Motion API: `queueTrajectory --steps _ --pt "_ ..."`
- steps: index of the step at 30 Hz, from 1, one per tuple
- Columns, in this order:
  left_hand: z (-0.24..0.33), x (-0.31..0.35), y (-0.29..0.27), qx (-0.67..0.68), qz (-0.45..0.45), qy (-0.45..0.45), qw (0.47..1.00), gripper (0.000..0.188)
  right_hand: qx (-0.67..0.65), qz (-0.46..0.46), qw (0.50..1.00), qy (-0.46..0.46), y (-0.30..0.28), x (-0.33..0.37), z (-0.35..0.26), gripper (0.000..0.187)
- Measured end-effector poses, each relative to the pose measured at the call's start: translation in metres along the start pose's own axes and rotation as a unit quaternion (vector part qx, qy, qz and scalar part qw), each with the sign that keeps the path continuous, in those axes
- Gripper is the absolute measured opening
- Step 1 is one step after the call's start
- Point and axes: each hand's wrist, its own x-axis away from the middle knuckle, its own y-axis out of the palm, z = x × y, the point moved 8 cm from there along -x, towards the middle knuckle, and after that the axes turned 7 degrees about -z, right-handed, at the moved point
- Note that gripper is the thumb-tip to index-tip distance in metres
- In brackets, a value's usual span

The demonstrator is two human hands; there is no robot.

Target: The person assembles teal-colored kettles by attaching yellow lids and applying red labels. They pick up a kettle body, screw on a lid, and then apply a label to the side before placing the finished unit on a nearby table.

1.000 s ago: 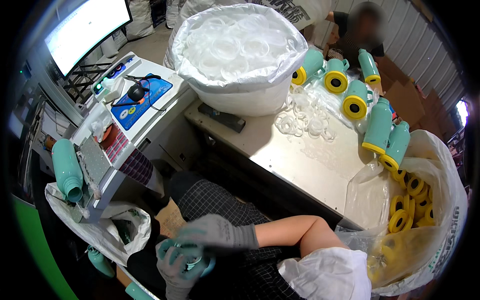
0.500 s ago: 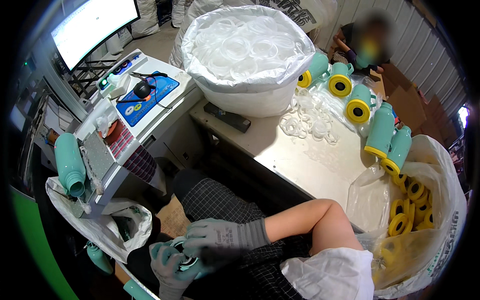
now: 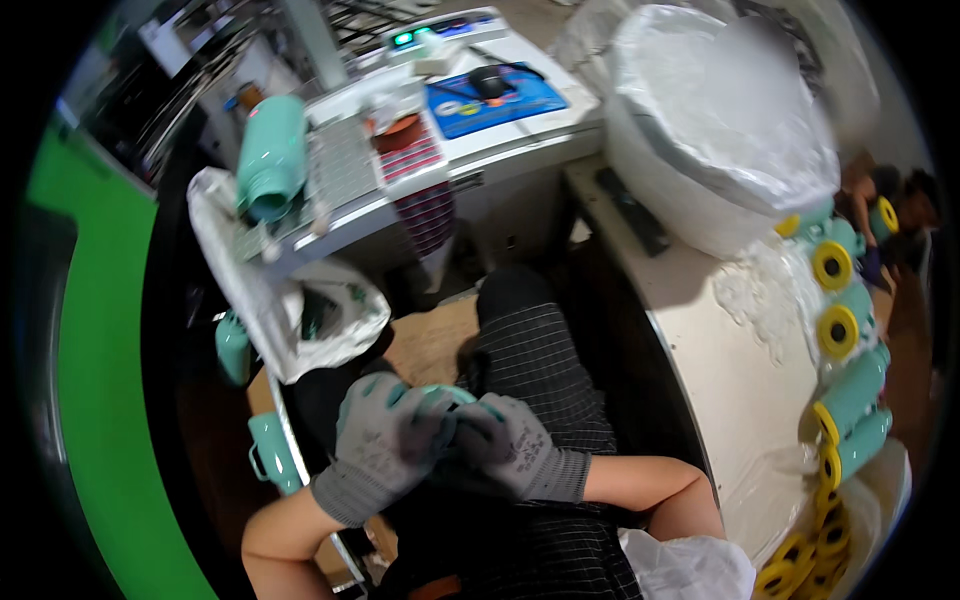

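Observation:
Over my lap, both gloved hands close around a teal bottle; only a curved bit of it shows above my fingers, and the rest is hidden. My left hand wraps it from the left. From the other side my right hand has its fingers curled in, thumbs and fingertips meeting near the middle. Motion blurs the fingertips, so any small part between them cannot be made out. A larger teal bottle lies on its side at the desk's left end, its mouth toward me.
A white sack stands on the bench, with clear rings beside it. Teal bottles with yellow bases line the right edge. Yellow rings fill a bag below. A white bag hangs at the desk; another person sits far right.
My view has swung left, so the bench sits farther right and the monitor is out of sight. My right hand has shifted from over the left hand to beside it.

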Motion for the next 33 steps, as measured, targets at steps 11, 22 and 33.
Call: queueTrajectory --steps 11,22,33 --pt "0.005 -0.046 0.005 -0.110 -0.152 0.097 0.977 0.009 0.035 -0.038 0.999 -0.011 0.007 -0.015 0.002 0.030" --pt "-0.003 -0.035 0.010 -0.012 -0.240 0.128 0.962 0.022 -0.001 -0.055 0.998 -0.032 0.005 -0.012 -0.003 0.030" --pt "-0.012 -0.040 0.008 0.166 -0.090 0.062 0.980 0.034 -0.021 0.042 0.999 -0.010 -0.007 -0.008 -0.003 0.037"
